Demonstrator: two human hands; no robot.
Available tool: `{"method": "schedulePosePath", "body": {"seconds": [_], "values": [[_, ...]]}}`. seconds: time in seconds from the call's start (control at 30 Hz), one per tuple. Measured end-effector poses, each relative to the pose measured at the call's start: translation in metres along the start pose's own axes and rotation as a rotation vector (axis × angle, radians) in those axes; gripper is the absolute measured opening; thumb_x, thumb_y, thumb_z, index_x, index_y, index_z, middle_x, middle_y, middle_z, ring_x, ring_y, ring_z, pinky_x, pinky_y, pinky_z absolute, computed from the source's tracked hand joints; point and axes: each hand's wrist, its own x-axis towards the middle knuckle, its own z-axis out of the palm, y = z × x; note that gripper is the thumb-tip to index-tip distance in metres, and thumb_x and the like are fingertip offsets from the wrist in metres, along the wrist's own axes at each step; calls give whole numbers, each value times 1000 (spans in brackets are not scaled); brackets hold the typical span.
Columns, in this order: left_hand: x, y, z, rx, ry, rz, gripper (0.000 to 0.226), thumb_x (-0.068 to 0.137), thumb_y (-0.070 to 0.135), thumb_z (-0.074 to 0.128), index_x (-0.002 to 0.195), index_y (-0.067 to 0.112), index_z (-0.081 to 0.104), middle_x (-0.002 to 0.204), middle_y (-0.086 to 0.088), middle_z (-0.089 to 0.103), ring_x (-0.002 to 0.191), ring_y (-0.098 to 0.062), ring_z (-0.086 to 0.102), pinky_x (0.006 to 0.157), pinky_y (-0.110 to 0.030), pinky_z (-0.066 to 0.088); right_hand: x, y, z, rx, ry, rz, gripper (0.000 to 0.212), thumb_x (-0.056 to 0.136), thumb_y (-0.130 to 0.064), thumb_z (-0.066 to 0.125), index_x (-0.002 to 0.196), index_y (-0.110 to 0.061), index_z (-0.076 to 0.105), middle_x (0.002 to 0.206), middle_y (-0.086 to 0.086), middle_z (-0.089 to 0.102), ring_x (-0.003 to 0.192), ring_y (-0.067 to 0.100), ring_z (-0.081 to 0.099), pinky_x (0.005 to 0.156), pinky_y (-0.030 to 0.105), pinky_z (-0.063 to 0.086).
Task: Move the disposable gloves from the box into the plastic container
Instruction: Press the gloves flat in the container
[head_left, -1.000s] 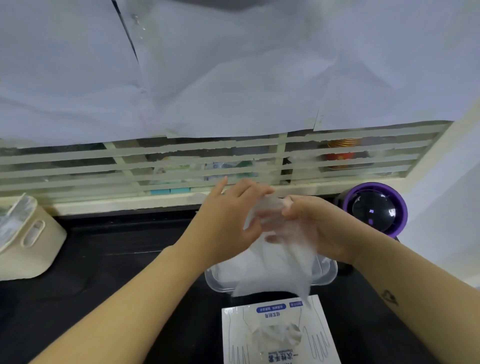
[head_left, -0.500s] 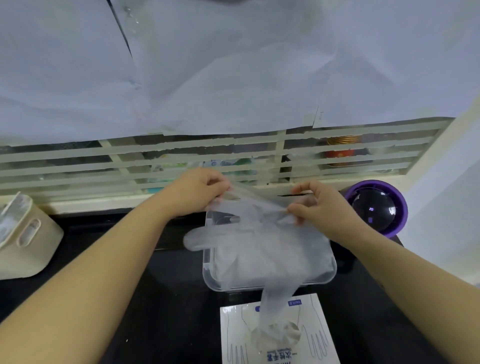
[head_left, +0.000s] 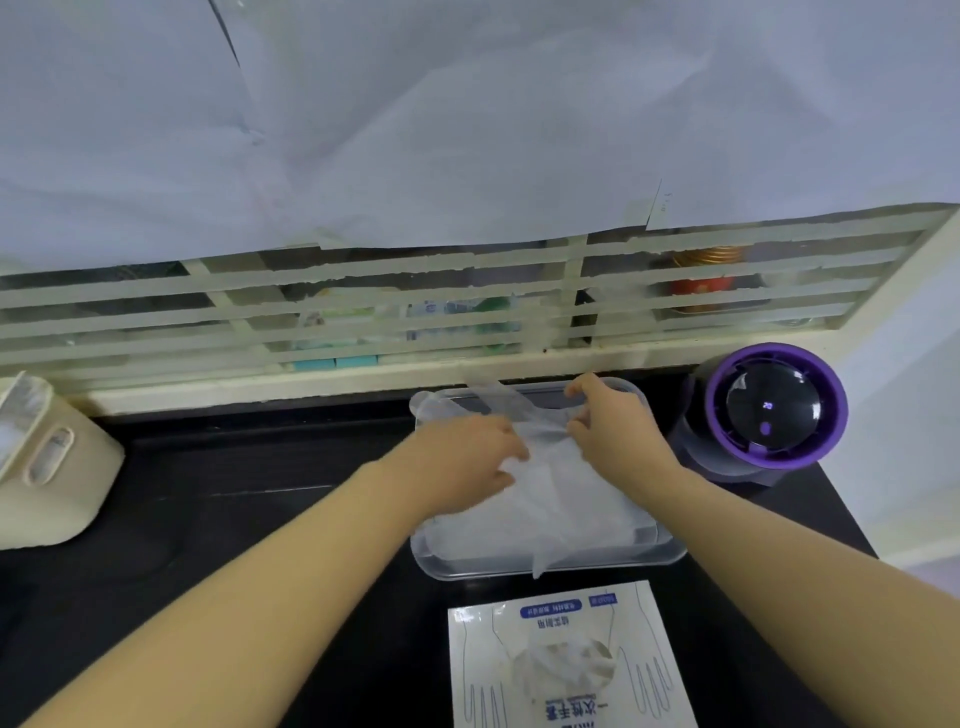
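A clear plastic container (head_left: 550, 564) sits on the black counter, holding a pile of thin translucent disposable gloves (head_left: 571, 499). My left hand (head_left: 467, 462) and my right hand (head_left: 613, 421) are both down over the container, fingers curled and pinching the top glove, which lies spread over the pile with one part draped over the far rim. The white glove box (head_left: 566, 660) lies in front of the container, a crumpled glove showing in its round opening.
A purple-rimmed round device (head_left: 769, 410) stands right of the container. A cream bin (head_left: 47, 462) sits at the far left. A slatted cream ledge (head_left: 363, 332) runs behind the counter, with paper sheets hanging above it.
Both hands have come down from above the container, lowering the stretched glove onto the pile inside. The glove's tail no longer trails to the box opening.
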Motion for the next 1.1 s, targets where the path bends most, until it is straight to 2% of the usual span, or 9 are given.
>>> {"method": "schedulePosePath", "body": {"seconds": [0.13, 0.2, 0.3, 0.37, 0.47, 0.53, 0.73, 0.97, 1.1], "values": [[19, -9, 27, -12, -133, -40, 38, 99, 21, 52, 137, 28, 53, 149, 5, 43, 133, -17, 44, 105, -33, 40, 1, 3, 3, -159, -37, -34, 35, 97, -7, 45, 130, -17, 45, 84, 5, 64, 68, 19, 60, 65, 42, 55], [25, -11, 34, 17, -142, -33, 38, 100, 17, 52, 136, 28, 54, 148, 5, 44, 133, -17, 43, 103, -34, 42, -3, 4, -1, -230, 5, -83, 38, 95, -8, 49, 132, -17, 46, 102, 4, 63, 83, 20, 59, 68, 36, 53], [35, -16, 45, -8, -170, -57, 39, 99, 12, 50, 134, 30, 56, 141, 7, 51, 127, -15, 49, 99, -33, 45, -10, 0, -9, -366, 199, -360, 38, 80, -13, 72, 116, -14, 59, 108, 5, 59, 95, 25, 56, 76, 32, 47], [40, -17, 50, -41, -196, -83, 38, 99, 14, 51, 133, 30, 56, 138, 8, 53, 123, -13, 51, 98, -30, 44, -17, -7, -9, -374, 79, -482, 30, 84, -18, 70, 112, -16, 61, 110, 1, 57, 99, 22, 55, 80, 30, 45], [44, -13, 54, -20, -213, -75, 37, 99, 16, 52, 135, 26, 54, 144, 5, 47, 125, -17, 49, 101, -31, 42, -23, -8, 8, -375, -356, -298, 39, 93, -30, 59, 130, -21, 51, 131, -1, 49, 112, 18, 52, 91, 28, 44], [46, -13, 56, 10, -227, -67, 40, 99, 17, 53, 139, 24, 51, 147, 2, 43, 127, -21, 48, 102, -34, 41, -20, -2, 20, -414, -499, -174, 56, 90, -34, 63, 139, -20, 40, 139, 4, 42, 118, 23, 49, 96, 32, 44], [52, -12, 61, 32, -322, -118, 52, 98, 23, 55, 147, 21, 39, 146, -6, 37, 124, -27, 48, 102, -38, 44, -9, 7, 39, -517, -656, -22, 83, 85, -39, 68, 147, -16, 19, 148, 12, 20, 133, 32, 29, 105, 41, 39], [57, -10, 62, 45, -391, -179, 66, 92, 30, 64, 148, 15, 33, 147, -6, 24, 119, -28, 51, 99, -40, 47, -7, 1, 46, -556, -750, 119, 116, 73, -74, 60, 152, -19, -3, 156, 13, 1, 142, 37, 9, 113, 49, 27], [57, -7, 61, 43, -393, -197, 69, 92, 31, 64, 149, 15, 29, 148, -6, 23, 118, -28, 51, 97, -40, 48, -10, -8, 37, -508, -782, 82, 99, 83, -69, 53, 153, -16, 8, 157, 13, 10, 142, 33, 15, 111, 47, 26]]}}
